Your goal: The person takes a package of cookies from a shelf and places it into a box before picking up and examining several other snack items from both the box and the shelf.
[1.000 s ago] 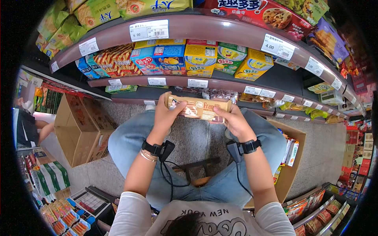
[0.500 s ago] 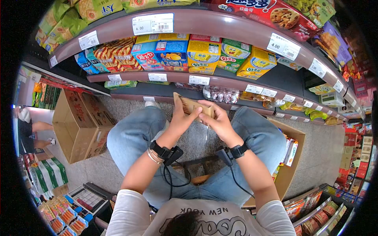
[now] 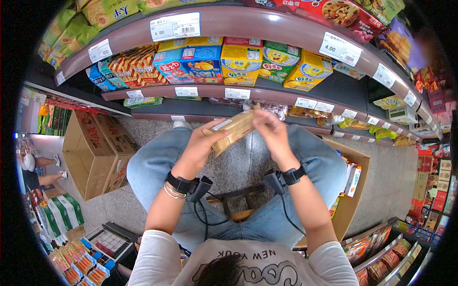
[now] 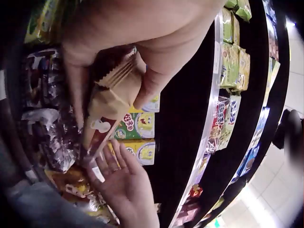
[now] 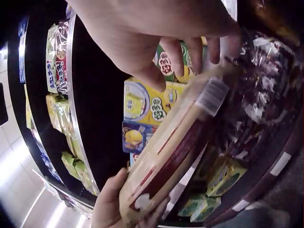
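Observation:
A long tan biscuit packet (image 3: 234,132) with a crimped end slants between the two hands, above the floor and between the knees. My left hand (image 3: 199,145) grips its near end, with fingers and thumb on either side of the wrapper. At the far end is my right hand (image 3: 272,133), blurred in the head view. In the left wrist view the right hand (image 4: 127,183) has its palm turned up, fingers extended, fingertips right at the packet. A white barcode label (image 5: 213,96) and dark red bands show on the packet in the right wrist view.
Ahead, a curved shelf (image 3: 267,20) carries boxed snacks (image 3: 241,59) and price tags. Clear-wrapped dark sweets (image 5: 263,80) lie low behind the hands. A large cardboard carton (image 3: 93,152) stands at left; an open carton (image 3: 355,190) with packets is beside the right knee.
The packet was held level in both hands, front up, then turned edge-on. Now it slants up to the right, its barcode side showing, and the right hand has loosened at the far end.

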### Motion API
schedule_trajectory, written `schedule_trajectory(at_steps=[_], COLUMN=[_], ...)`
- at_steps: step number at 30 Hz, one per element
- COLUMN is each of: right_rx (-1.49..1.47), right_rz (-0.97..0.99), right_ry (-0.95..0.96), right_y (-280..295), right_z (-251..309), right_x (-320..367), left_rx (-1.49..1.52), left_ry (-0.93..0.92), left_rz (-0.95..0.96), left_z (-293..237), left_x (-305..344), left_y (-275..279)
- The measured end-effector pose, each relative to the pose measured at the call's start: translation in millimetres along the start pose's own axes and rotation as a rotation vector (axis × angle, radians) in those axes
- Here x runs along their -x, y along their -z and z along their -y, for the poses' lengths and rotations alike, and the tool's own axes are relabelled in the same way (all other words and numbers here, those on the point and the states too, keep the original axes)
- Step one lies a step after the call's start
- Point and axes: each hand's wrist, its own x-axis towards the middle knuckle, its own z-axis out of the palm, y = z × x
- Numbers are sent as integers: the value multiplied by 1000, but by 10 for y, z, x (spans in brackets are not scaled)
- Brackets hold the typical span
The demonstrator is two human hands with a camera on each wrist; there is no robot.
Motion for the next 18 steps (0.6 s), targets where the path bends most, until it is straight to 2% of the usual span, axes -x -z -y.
schedule_trajectory(at_steps=[1, 2, 3, 5, 8, 11, 14, 17, 18], right_rx=[28, 196, 177, -107, -364, -329, -375, -448, -429], right_rz=[-128, -185, -233, -226, 65, 109, 172, 187, 285], right_ry=[18, 91, 47, -82, -345, -373, -422, -417, -444], right_y=[64, 175, 197, 228, 296, 230, 306, 306, 363], right_z=[-6, -64, 75, 173, 220, 251, 292, 601, 645], right_x=[-48, -116, -109, -139, -114, -70, -80, 53, 77], left_rx=[12, 25, 39, 103, 138, 155, 168, 202, 215], left_ry=[10, 20, 29, 45, 38, 21, 22, 13, 10], left_rz=[-1, -1, -1, 11, 21, -49, -37, -97, -90], left_z=[-68, -127, -181, -266, -306, -291, -249, -273, -280], left_x=[25, 44, 56, 66, 53, 31, 8, 15, 23], left_y=[-14, -18, -16, 6, 65, 83, 171, 125, 106])
